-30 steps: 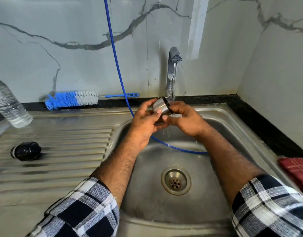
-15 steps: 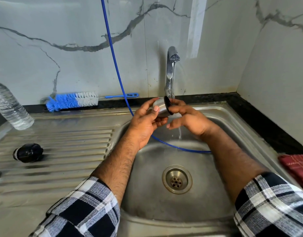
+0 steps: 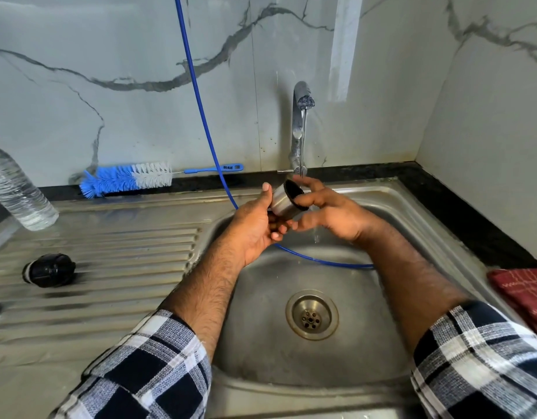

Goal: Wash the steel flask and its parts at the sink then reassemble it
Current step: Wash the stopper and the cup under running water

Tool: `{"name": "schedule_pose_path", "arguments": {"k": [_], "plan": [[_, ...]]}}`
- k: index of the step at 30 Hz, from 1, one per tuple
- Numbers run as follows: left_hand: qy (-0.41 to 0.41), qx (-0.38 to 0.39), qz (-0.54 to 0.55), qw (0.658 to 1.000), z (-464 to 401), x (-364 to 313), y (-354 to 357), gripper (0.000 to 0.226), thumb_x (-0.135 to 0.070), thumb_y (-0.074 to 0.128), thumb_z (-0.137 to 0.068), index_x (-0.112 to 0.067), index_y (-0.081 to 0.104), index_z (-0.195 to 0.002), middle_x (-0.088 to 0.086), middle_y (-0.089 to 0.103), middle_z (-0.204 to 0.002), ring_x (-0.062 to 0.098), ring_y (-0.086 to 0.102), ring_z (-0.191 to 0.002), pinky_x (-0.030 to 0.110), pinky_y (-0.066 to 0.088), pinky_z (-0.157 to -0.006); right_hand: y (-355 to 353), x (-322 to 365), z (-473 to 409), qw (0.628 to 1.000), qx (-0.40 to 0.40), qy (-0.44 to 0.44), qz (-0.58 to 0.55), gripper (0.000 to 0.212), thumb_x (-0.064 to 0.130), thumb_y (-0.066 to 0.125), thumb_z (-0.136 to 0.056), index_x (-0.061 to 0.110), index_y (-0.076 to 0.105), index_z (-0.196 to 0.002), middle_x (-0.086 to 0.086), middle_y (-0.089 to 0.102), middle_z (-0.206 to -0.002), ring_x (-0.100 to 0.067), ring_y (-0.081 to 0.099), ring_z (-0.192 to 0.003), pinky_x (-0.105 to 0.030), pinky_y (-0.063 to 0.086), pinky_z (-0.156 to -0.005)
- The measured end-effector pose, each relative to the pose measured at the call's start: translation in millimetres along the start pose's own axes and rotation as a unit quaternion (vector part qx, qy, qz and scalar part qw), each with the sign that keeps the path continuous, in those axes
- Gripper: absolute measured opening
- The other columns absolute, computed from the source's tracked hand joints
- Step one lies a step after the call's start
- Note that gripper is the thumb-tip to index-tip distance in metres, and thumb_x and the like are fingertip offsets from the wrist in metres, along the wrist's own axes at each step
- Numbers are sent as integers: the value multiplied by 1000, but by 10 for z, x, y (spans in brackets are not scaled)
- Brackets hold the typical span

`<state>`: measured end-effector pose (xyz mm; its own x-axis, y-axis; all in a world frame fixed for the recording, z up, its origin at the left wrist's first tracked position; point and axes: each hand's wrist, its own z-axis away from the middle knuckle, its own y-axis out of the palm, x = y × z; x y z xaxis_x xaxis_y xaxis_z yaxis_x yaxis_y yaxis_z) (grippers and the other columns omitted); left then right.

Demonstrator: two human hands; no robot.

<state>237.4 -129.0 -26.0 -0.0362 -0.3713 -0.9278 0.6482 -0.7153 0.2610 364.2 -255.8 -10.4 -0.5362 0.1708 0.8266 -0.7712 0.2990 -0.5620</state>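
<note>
A small steel cup lid (image 3: 281, 201) with a black inside sits under the running tap (image 3: 300, 122), over the sink basin (image 3: 361, 343). My left hand (image 3: 255, 228) holds the lid from the left, thumb on top and fingers curled beneath. My right hand (image 3: 327, 210) is at its open black mouth, thumb pushed inside and fingers round the rim. A black stopper (image 3: 49, 270) lies on its side on the ribbed drainboard (image 3: 116, 267) at the left. The flask body is not visible.
A blue and white bottle brush (image 3: 128, 178) lies along the back ledge. A blue hose (image 3: 200, 110) hangs from above and loops into the basin. A clear plastic water bottle (image 3: 17, 189) stands at the far left. A red cloth (image 3: 524, 294) lies at the right edge.
Both hands have turned the lid a little under the water. My right thumb has moved into the lid's mouth and my left thumb has shifted on top.
</note>
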Motion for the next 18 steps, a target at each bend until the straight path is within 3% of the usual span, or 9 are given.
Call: {"name": "schedule_pose_path", "arguments": {"k": [2,4,7,9,12,14,18], "plan": [[25,19,30,999,19,-5,20,50,-51,42,-110,-9,69,-110,13,72,-79,17,60,-58,25,41,-48,15,8,-2,999,0,-17,-42,46,46,78,-64,39,83,-108,9,23,-171,-13,22,-157,-52,20,-129],[48,43,50,997,43,-9,26,46,-46,41,-112,-8,69,-114,11,72,-82,17,65,-62,26,47,-53,47,51,2,999,-20,-14,-47,45,66,70,-72,47,80,-111,4,16,-176,-10,4,-162,-50,9,-132],[64,59,69,994,49,-5,-7,42,-38,42,-113,-5,67,-117,13,74,-89,21,73,-73,28,59,-62,64,115,36,993,-77,37,84,63,98,39,-78,62,70,-119,6,0,-179,-14,-14,-162,-59,-2,-130],[65,43,97,992,40,3,-8,37,-34,43,-113,-4,66,-116,17,77,-92,26,76,-79,33,64,-69,65,225,85,985,-105,61,124,71,92,28,-88,52,71,-129,10,7,-178,-14,-10,-163,-61,-3,-129],[62,21,117,991,37,14,46,38,-34,43,-114,-3,65,-116,20,77,-93,29,74,-81,35,66,-70,90,375,143,990,-126,56,29,72,73,35,-101,28,57,-152,7,18,-175,-13,3,-163,-54,6,-132],[56,19,102,993,42,28,67,42,-35,43,-114,0,63,-121,23,75,-98,29,74,-81,35,65,-68,136,409,167,991,-124,45,11,72,68,32,-105,25,45,-160,7,11,-177,-14,1,-164,-55,4,-132],[63,5,104,993,11,39,44,44,-37,44,-113,1,61,-128,24,75,-101,31,75,-84,38,66,-73,139,369,135,978,-151,76,119,70,64,19,-109,24,41,-162,4,4,-178,-14,-8,-163,-50,-6,-131]]}}
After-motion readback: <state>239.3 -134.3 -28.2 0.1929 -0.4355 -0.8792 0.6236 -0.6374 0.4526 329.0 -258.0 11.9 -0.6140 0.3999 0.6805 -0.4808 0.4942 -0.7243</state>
